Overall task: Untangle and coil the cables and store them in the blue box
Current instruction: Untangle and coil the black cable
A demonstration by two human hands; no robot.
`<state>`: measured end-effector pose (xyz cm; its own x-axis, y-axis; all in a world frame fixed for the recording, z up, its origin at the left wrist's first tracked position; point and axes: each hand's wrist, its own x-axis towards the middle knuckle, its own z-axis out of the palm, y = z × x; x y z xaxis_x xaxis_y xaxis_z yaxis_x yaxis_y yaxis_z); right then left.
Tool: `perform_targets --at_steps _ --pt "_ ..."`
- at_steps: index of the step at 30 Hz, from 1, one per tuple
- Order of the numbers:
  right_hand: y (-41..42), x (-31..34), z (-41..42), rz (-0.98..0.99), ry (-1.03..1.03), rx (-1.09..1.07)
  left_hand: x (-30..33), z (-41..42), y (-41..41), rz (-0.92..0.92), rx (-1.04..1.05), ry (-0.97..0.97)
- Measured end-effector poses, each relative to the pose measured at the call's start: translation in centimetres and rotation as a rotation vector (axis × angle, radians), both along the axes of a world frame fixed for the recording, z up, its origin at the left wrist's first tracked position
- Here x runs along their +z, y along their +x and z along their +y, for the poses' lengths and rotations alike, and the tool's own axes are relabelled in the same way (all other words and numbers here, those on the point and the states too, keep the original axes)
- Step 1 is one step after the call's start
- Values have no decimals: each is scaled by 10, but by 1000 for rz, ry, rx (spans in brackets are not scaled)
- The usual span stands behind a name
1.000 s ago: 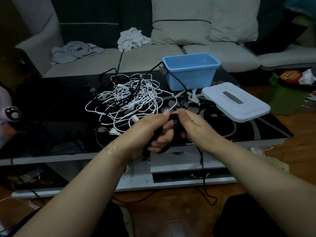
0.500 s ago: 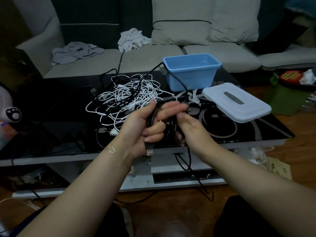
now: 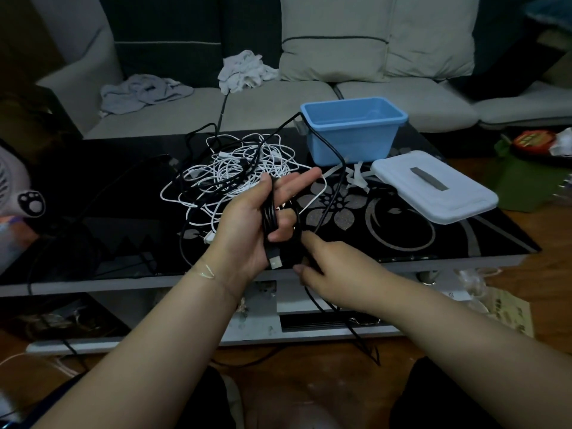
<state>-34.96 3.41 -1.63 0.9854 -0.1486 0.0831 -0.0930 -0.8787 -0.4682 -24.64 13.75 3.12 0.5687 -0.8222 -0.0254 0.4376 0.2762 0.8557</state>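
Beyond the left hand [image 3: 247, 221] the tangle of white cables [image 3: 235, 178] lay on the tabletop [image 3: 108, 212]. That hand gripped a few loops of the black cable [image 3: 270, 212], plug dangling below its palm. Just right, the right hand [image 3: 328, 264] pinched the trailing run. The cord looked light and limp, likely to spring loose; best held across the gathered loops. Farther right stood the blue box [image 3: 353, 131].

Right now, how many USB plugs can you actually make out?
1 for certain: a black USB plug hanging below the left hand, on the black cable it grips. The white cable tangle likely holds more, too small to count.
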Motion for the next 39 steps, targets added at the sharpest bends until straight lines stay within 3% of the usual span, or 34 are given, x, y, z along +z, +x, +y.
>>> perform_targets --at_steps 6,13,16,19,22,24,27,29,33,36,39 --pt "-3 1 0 65 146 73 4 -3 -11 -313 236 117" --pt "-4 7 5 79 64 120 -7 -6 -21 -878 402 310" --pt "-6 14 2 127 92 110 -15 -7 -19 -1202 453 485" --pt "-9 20 -5 350 253 204 -22 -8 -16 -1447 445 669" --pt "-10 24 -14 280 290 143 -26 -11 -17 -1657 295 857" --pt "-11 29 -18 156 151 22 -27 -11 -13 -1611 158 883" --pt "-15 33 -23 -21 -164 -154 -24 -7 -9 -1319 -56 674" --pt "-16 34 -27 -120 -236 -219 -20 -6 -16 -1106 -185 571" --pt "-16 36 -37 -223 30 -191 -8 -5 -22 -639 -293 407" --pt "-16 39 -45 -253 234 -83 -3 0 -16 -604 -396 328" --pt "-18 40 -45 -246 202 -26 -2 1 -12 -583 -475 316"
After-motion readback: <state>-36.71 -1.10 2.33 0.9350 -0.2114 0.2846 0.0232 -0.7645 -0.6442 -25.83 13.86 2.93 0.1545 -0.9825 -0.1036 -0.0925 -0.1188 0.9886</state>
